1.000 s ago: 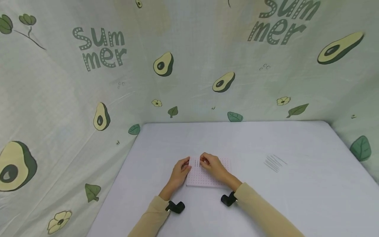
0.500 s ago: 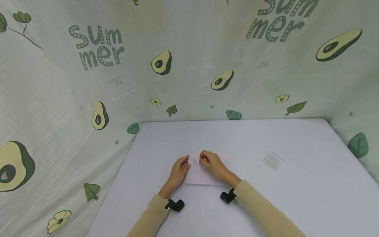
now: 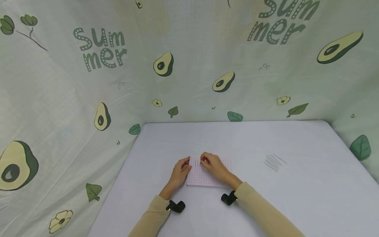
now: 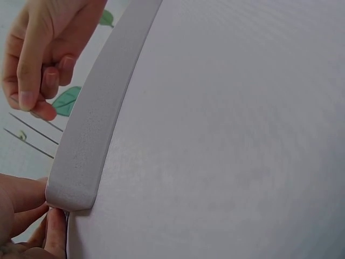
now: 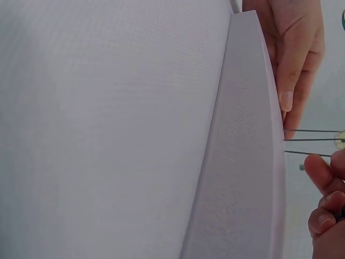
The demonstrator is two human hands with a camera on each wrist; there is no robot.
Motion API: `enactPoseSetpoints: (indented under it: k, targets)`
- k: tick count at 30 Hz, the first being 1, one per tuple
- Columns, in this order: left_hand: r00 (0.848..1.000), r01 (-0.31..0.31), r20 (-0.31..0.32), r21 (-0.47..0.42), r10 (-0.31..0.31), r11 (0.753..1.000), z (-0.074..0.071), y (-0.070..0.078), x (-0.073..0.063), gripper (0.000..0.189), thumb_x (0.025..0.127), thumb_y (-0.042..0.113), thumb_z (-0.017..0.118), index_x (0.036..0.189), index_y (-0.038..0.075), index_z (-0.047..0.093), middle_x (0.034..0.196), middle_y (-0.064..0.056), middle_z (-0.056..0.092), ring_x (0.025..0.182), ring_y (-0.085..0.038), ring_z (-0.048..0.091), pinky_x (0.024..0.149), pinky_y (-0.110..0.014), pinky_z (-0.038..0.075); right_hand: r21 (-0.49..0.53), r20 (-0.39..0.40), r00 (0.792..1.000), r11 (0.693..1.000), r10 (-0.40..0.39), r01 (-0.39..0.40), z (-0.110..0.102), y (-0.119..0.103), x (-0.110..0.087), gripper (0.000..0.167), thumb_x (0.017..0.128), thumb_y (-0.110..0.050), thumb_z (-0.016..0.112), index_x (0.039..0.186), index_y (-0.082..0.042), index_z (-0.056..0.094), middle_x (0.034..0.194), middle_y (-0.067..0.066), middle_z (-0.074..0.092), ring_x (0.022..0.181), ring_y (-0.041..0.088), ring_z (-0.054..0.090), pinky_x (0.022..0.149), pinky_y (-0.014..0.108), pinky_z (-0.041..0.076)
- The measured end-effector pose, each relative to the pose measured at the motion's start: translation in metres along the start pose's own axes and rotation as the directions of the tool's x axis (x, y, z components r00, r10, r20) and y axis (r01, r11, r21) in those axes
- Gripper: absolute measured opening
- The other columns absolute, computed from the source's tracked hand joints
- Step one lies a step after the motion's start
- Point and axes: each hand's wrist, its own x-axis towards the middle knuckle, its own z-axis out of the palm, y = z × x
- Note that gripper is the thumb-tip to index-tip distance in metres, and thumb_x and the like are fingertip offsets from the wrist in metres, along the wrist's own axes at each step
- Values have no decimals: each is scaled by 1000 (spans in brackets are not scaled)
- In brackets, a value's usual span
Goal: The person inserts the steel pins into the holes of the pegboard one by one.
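A pale pink block [image 3: 202,179] dotted with rows of small holes lies on the white table. Several thin metal rods [image 4: 38,132] stand upright from its top near the left end, side by side. My left hand [image 3: 178,172] holds the block at its left edge, fingertips at the corner in the left wrist view. Thumb and index finger of my right hand [image 3: 214,166] pinch the upper part of the rightmost standing rod [image 5: 307,153]. The lower end of that rod meets the block's top face; the pinched end is hidden by the fingertips.
More thin rods [image 3: 275,163] lie loosely side by side on the table [image 3: 296,197] to the right. Behind the table hangs a pale cloth [image 3: 189,39] printed with avocados and leaves. Black wrist cameras [image 3: 229,198] sit below both hands.
Both hands keep nearly the same place over the block, the right still pinching the rod. The whole head view shifts slightly between frames.
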Motion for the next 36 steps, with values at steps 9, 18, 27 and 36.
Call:
enactPoseSetpoints:
  k: [9,18,27,36]
  targets:
    - [1000,8,0,-2,-8,1000,1,1,-3,44,99,-2,57,140,-13,46,131,-28,52,125,-41,50,107,-42,45,1,-5,1000,1000,0,0,4,4,-4,4,96,-5,64,99,-3,66,82,-5,57,71,9,47,60,22,44]
    - [1000,-3,-4,6,3,1000,1,2,-3,44,99,-1,57,140,-13,46,131,-29,52,125,-42,50,107,-42,45,28,-7,999,999,33,-33,5,4,-5,5,96,-6,65,100,-5,68,83,-5,58,72,10,48,61,22,43]
    - [1000,1,5,17,-1,1000,0,2,-1,45,99,1,58,140,-11,47,131,-27,53,125,-40,51,106,-41,45,67,-24,997,996,68,-66,-4,7,-7,4,95,-10,68,97,-7,70,80,-6,60,70,10,49,60,21,44]
    - [1000,-8,-6,-6,8,1000,0,-1,-3,44,99,0,58,140,-11,47,129,-26,54,123,-40,51,106,-40,46,109,-68,988,985,138,-130,-24,7,-12,8,95,-13,69,94,-5,70,79,-4,60,71,13,50,59,21,43]
